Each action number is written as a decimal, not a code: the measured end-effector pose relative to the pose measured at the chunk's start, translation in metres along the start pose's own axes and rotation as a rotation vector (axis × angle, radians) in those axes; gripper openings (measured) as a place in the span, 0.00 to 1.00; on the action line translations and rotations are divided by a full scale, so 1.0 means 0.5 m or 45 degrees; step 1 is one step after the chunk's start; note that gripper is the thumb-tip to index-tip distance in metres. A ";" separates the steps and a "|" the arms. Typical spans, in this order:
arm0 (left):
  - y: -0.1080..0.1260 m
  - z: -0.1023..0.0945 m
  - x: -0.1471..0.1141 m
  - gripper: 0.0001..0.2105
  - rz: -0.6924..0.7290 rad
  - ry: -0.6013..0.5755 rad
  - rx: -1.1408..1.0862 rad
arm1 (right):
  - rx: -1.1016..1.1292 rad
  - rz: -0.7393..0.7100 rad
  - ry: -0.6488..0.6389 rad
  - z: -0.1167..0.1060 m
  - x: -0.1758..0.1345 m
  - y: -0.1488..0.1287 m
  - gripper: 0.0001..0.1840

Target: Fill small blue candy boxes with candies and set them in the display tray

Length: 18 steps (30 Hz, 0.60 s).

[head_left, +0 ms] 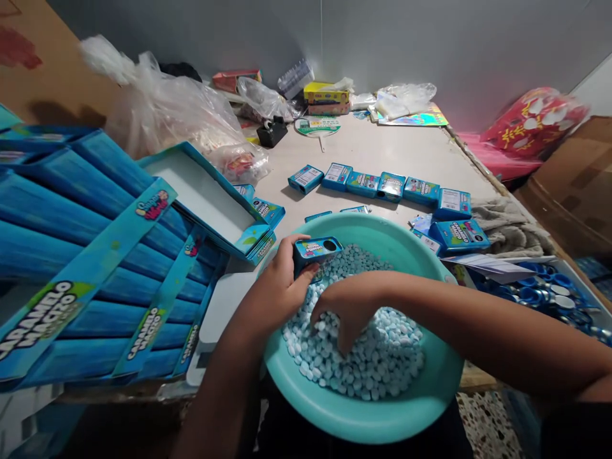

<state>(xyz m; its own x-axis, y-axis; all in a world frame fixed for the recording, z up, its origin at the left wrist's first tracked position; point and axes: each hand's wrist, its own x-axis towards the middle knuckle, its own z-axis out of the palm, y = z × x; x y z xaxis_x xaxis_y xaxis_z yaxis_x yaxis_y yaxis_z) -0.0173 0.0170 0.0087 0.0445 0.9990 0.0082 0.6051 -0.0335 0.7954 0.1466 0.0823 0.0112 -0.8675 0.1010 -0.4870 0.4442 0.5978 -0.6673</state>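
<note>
My left hand (285, 277) is closed round a small blue candy box (312, 250), tilted above the left rim of a turquoise basin (368, 426). A round dark hole shows in the box's upper face. Inside the basin lies a heap of small pale-blue candies (368, 366). My right hand (347, 306) reaches in from the right, its curled fingers dug into the heap. Candies lie against the fingertips, which are partly hidden.
A row of blue candy boxes (363, 183) crosses the table behind the basin. Large blue display cartons (109, 274) are stacked at left, beside an open carton (205, 191). At right are a grey cloth (500, 223) and a tray of blue-and-white caps (540, 290). Plastic bags (176, 105) lie behind.
</note>
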 end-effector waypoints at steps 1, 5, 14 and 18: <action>0.000 0.001 0.000 0.23 0.004 0.022 -0.004 | 0.017 -0.010 -0.007 -0.010 -0.011 0.005 0.35; -0.001 0.002 0.002 0.23 -0.023 0.063 0.014 | 0.275 -0.144 0.207 -0.042 -0.057 0.036 0.22; 0.002 -0.006 0.005 0.23 0.056 -0.124 0.114 | 1.037 -0.462 0.811 -0.060 -0.075 0.050 0.11; 0.001 -0.007 0.005 0.24 0.079 -0.099 0.116 | 1.389 -0.535 1.244 -0.047 -0.044 0.027 0.17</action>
<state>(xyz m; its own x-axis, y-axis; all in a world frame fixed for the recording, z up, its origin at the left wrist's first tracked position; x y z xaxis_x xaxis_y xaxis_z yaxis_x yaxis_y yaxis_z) -0.0196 0.0198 0.0115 0.1433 0.9897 0.0055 0.6689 -0.1010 0.7365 0.1666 0.1069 0.0263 -0.5784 0.8099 0.0978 -0.3008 -0.1003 -0.9484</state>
